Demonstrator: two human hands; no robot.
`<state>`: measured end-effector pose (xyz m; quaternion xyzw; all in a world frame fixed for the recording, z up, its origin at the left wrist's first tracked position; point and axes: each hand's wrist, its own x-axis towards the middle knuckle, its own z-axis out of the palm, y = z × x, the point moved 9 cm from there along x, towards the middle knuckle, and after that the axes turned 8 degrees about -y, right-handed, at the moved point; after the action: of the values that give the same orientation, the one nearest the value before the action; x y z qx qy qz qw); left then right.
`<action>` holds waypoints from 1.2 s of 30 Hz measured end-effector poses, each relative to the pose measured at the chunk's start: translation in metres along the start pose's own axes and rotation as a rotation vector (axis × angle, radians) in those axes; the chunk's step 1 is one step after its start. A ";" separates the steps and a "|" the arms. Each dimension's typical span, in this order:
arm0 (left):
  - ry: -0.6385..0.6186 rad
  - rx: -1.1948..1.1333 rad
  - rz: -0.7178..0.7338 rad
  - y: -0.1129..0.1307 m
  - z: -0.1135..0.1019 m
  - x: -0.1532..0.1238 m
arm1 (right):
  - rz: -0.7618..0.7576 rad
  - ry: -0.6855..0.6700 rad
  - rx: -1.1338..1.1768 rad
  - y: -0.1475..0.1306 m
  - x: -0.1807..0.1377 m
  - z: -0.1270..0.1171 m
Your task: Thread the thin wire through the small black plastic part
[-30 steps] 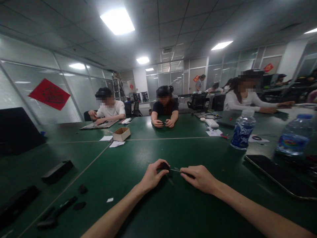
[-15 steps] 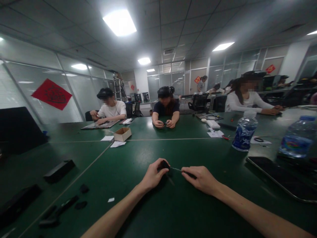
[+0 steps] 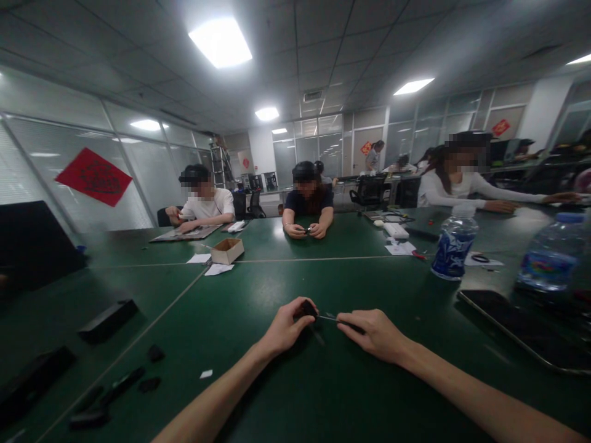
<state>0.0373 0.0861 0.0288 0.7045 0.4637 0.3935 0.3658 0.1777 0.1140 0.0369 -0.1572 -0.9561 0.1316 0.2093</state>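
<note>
My left hand (image 3: 287, 327) is closed round a small black part (image 3: 307, 308) just above the green table (image 3: 240, 320). My right hand (image 3: 373, 333) pinches a thin dark tool (image 3: 329, 318) whose metal tip reaches into that black part. Both hands are close together at the near middle of the table. What the black part is I cannot make out.
Black pieces (image 3: 107, 320) lie at the near left. A dark tablet (image 3: 521, 332) and two water bottles (image 3: 452, 243) stand at the right. A small cardboard box (image 3: 226, 250) and papers sit mid-table. Three people sit at the far side.
Almost nothing has changed; my hands stay together on the part and the tool, shifting only slightly. The person at the far right has stretched an arm out further to the right.
</note>
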 end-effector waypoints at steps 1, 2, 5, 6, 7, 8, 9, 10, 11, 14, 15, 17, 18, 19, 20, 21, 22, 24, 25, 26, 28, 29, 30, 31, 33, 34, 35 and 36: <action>-0.019 0.024 -0.010 -0.001 0.002 0.000 | 0.005 0.043 0.026 0.001 -0.001 -0.004; -0.038 0.043 -0.023 -0.003 0.003 0.000 | 0.012 0.091 0.051 0.003 -0.002 -0.008; -0.044 0.004 -0.045 -0.007 0.004 0.001 | 0.035 0.143 0.094 0.006 -0.003 -0.012; -0.016 -0.050 -0.041 -0.009 0.001 0.001 | 0.033 0.121 0.096 0.005 -0.002 -0.011; 0.014 -0.109 -0.039 -0.011 -0.002 0.001 | 0.032 0.097 0.095 0.004 -0.001 -0.009; 0.044 -0.164 -0.042 -0.013 -0.006 0.001 | 0.032 0.079 0.094 0.003 -0.001 -0.008; 0.068 -0.212 -0.051 -0.016 -0.008 0.000 | 0.033 0.066 0.096 0.002 0.000 -0.007; 0.086 -0.252 -0.066 -0.019 -0.011 -0.001 | 0.034 0.057 0.098 0.002 0.000 -0.007; 0.101 -0.287 -0.083 -0.022 -0.013 -0.002 | 0.036 0.049 0.101 0.001 0.000 -0.007; 0.139 -0.390 -0.113 -0.028 -0.017 -0.004 | 0.047 0.014 0.101 0.002 0.001 -0.004; 0.142 -0.430 -0.115 -0.029 -0.018 -0.004 | 0.049 0.004 0.100 0.002 0.001 -0.004; 0.131 -0.513 -0.120 -0.031 -0.017 -0.003 | 0.052 -0.001 0.094 0.002 0.001 -0.003; 0.123 -0.554 -0.122 -0.032 -0.016 -0.001 | 0.050 -0.002 0.092 0.002 0.001 -0.004; 0.122 -0.592 -0.124 -0.033 -0.015 -0.001 | 0.048 -0.004 0.090 0.001 0.001 -0.004; 0.126 -0.623 -0.124 -0.034 -0.016 0.000 | 0.046 -0.007 0.088 0.001 0.001 -0.004; 0.130 -0.651 -0.123 -0.034 -0.016 0.001 | 0.046 -0.011 0.083 0.000 0.001 -0.004; 0.132 -0.675 -0.126 -0.034 -0.017 0.001 | 0.045 -0.015 0.077 0.000 0.002 -0.003; 0.125 -0.704 -0.137 -0.034 -0.017 0.001 | 0.048 -0.015 0.063 -0.001 0.002 -0.003; 0.120 -0.706 -0.140 -0.034 -0.017 0.001 | 0.051 -0.011 0.057 -0.001 0.002 -0.004; 0.119 -0.697 -0.139 -0.034 -0.017 0.001 | 0.053 -0.008 0.055 -0.001 0.002 -0.004; 0.125 -0.644 -0.130 -0.034 -0.018 0.002 | 0.053 -0.014 0.062 -0.001 0.002 -0.004; 0.127 -0.611 -0.126 -0.035 -0.018 0.002 | 0.052 -0.022 0.068 -0.001 0.002 -0.004; 0.127 -0.583 -0.125 -0.036 -0.018 0.002 | 0.051 -0.031 0.074 -0.001 0.002 -0.003; 0.129 -0.562 -0.128 -0.037 -0.018 0.002 | 0.049 -0.037 0.081 -0.001 0.002 -0.003; 0.134 -0.529 -0.134 -0.039 -0.019 0.002 | 0.045 -0.048 0.091 -0.001 0.002 -0.003; 0.139 -0.512 -0.136 -0.040 -0.020 0.002 | 0.041 -0.056 0.097 -0.002 0.002 -0.003; 0.142 -0.493 -0.142 -0.040 -0.021 0.001 | 0.034 -0.067 0.103 -0.003 0.002 -0.002; 0.141 -0.475 -0.150 -0.039 -0.021 0.001 | 0.025 -0.079 0.110 -0.003 0.002 -0.001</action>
<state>0.0042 0.1017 0.0032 0.5334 0.4335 0.5113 0.5159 0.1754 0.1119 0.0396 -0.1521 -0.9529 0.1924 0.1782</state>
